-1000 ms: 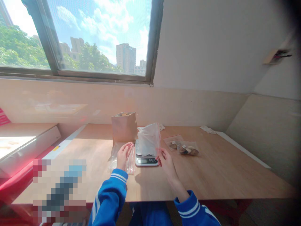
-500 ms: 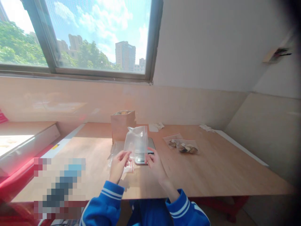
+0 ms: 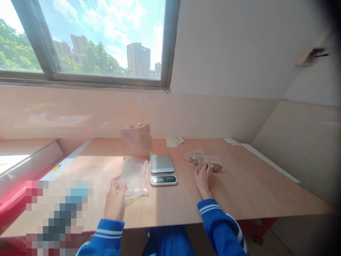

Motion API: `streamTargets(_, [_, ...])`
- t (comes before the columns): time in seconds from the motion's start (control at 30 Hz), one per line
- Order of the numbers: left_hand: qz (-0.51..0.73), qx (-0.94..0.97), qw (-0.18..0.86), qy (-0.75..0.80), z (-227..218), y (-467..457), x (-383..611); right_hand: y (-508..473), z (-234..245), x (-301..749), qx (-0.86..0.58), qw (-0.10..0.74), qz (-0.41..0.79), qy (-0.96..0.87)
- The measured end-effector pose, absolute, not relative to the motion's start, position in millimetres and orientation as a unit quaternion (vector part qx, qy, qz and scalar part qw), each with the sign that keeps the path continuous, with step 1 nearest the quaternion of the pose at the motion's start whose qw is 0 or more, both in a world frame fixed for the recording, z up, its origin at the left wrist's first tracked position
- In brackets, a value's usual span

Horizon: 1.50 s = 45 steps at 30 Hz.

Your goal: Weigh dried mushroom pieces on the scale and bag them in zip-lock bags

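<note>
My left hand (image 3: 115, 198) rests on the wooden table (image 3: 250, 192) at the near edge of a stack of clear zip bags (image 3: 134, 176), its thumb and fingers pinching the plastic. My right hand (image 3: 204, 175) reaches right of the digital scale (image 3: 162, 169), fingers laid over a clear bag of brownish pieces (image 3: 206, 163). The scale's steel platform is bare. A brown paper pouch (image 3: 136, 140) stands open just behind the zip bags.
Crumpled white tissues (image 3: 173, 141) lie at the back of the table, another scrap (image 3: 232, 141) at the far right. A red-edged surface (image 3: 29, 167) adjoins on the left. A window runs above the wall panel.
The clear bag that both hands held up over the scale has come down onto the stack at the left. My right hand has moved right onto the filled bag.
</note>
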<state>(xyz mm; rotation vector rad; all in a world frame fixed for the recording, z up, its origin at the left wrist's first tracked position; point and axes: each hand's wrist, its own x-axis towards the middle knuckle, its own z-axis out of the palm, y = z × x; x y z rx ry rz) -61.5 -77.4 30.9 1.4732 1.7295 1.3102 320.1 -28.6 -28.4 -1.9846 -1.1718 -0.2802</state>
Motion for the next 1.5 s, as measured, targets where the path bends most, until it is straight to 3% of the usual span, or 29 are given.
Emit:
streamTargets(0.13, [0.430,0.575,0.018,0.696,23.4,-76.9,-60.8,-27.0,-37.8,326.6,-0.826,0.315,-0.130,-0.449])
streamTargets(0.27, [0.423,0.588,-0.052,0.687,36.8,-70.7,-43.7,-28.5,-34.6,321.2,-0.844,0.313,-0.128,-0.416])
streamTargets(0.4, [0.400,0.645,-0.036,0.651,35.6,-60.9,-18.7,-32.5,-30.6,321.5,-0.853,0.319,-0.120,-0.394])
streamTargets(0.57, [0.336,0.696,-0.012,0.635,-11.6,-48.1,-3.2,-34.2,-32.0,321.8,-0.852,0.323,-0.132,-0.391])
streamTargets(0.7, [0.366,0.703,0.037,0.609,-31.5,-45.6,-6.5,-30.5,-34.2,320.9,-0.858,0.290,-0.153,-0.395])
streamTargets(0.87, [0.495,0.659,0.033,0.565,-8.2,-52.0,-6.4,-29.4,-35.8,321.7,-0.858,0.283,-0.170,-0.393])
streamTargets(1.03, [0.522,0.667,0.010,0.531,31.6,-51.2,4.4,-30.5,-35.7,321.4,-0.849,0.279,-0.194,-0.405])
streamTargets(1.13, [0.469,0.675,0.005,0.570,33.0,-49.1,12.6,-30.0,-35.1,321.2,-0.844,0.277,-0.200,-0.414])
streamTargets(1.3, [0.284,0.715,0.061,0.636,-6.4,-47.1,15.4,-29.0,-35.7,322.7,-0.829,0.303,-0.199,-0.425])
streamTargets(1.5, [0.274,0.661,0.166,0.679,2.3,-39.2,13.7,-31.5,-37.2,326.1,-0.785,0.356,-0.220,-0.457])
